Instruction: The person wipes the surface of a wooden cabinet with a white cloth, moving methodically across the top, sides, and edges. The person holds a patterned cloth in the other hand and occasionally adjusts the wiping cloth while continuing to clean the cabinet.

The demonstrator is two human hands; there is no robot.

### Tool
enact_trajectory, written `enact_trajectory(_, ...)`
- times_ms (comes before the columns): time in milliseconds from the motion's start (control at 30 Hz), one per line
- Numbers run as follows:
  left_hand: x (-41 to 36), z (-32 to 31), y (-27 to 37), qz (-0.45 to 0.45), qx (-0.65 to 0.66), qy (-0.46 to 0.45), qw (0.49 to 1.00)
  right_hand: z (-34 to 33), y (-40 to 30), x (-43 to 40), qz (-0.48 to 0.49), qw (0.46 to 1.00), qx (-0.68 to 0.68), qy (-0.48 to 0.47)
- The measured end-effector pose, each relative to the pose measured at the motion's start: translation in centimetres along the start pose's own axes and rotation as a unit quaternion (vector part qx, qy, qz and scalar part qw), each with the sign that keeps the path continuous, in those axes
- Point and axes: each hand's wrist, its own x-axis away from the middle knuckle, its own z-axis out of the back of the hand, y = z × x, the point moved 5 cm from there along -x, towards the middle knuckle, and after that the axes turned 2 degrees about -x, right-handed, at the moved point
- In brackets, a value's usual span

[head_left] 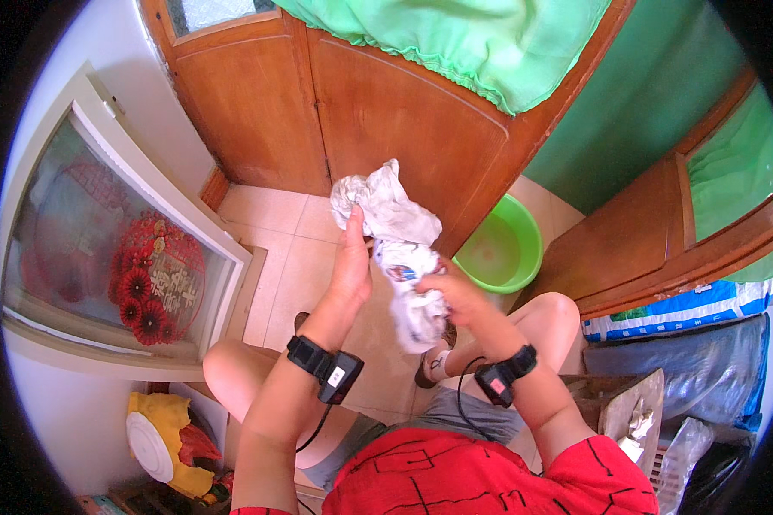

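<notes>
A white cloth bundle (402, 219), creased and limp, is held up between my hands above the tiled floor. My left hand (353, 267) grips its upper left part, thumb on top. Lower down, my right hand (448, 293) closes on a white cloth part with a coloured print (412, 270), whose lower end is blurred. Whether these are one piece or two I cannot tell. Beyond my right hand, a green plastic basin (533, 251) with cloudy liquid in it stands on the floor. Black devices are strapped to both wrists.
Wooden door panels (406, 109) with a green curtain (438, 38) stand in front. At left is a framed glass pane (58, 212) with a red flower decoration. Plastic-wrapped packages (683, 360) and a wooden box (647, 412) lie at right. A yellow item (174, 412) is at lower left.
</notes>
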Motion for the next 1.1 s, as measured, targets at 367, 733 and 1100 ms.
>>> enact_trajectory(367,-6.7,-0.2,7.4,-0.139,0.04,-0.041,0.989,9.6,-19.9,8.7,0.463,0.84,0.05,0.279)
enact_trajectory(733,-19.0,-1.3,19.3,-0.375,-0.235,0.159,0.883,11.5,-21.5,0.5,0.492,0.832,0.178,0.185)
enact_trajectory(1100,-22.2,-5.3,23.8,-0.33,-0.575,0.212,0.718,11.0,-20.5,-0.2,0.508,0.835,0.156,0.143)
